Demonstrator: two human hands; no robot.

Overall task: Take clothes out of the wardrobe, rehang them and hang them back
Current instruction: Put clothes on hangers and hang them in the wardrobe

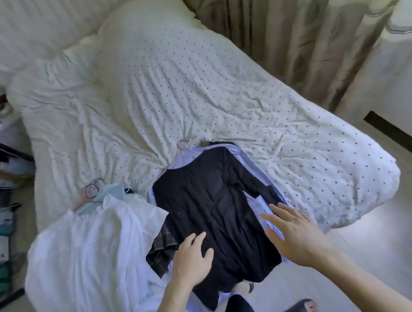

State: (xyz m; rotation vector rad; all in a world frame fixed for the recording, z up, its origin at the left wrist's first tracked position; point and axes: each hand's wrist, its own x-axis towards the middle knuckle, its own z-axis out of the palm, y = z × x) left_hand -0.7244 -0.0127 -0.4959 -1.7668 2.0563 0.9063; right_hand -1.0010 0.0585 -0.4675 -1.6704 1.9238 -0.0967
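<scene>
Down at the near edge of the bed (190,80), a black long-sleeve top (211,207) is lying flat on a light blue striped shirt (258,207), which peeks out round its collar and right side. A pink hanger (183,145) pokes out at the neck end, pointing up the bed. The left hand (191,258) rests palm-down on the lower part of the black top, fingers relaxed, not gripping anything. The right hand (292,236) is spread wide over the striped shirt's edge, holding nothing; can't tell if it's actually touching the fabric. Toward the near left corner there's a white garment (86,248) on another pink hanger (91,192), draping over the edge, and a dark plaid piece (163,246) is tucked between those 2 piles.
</scene>
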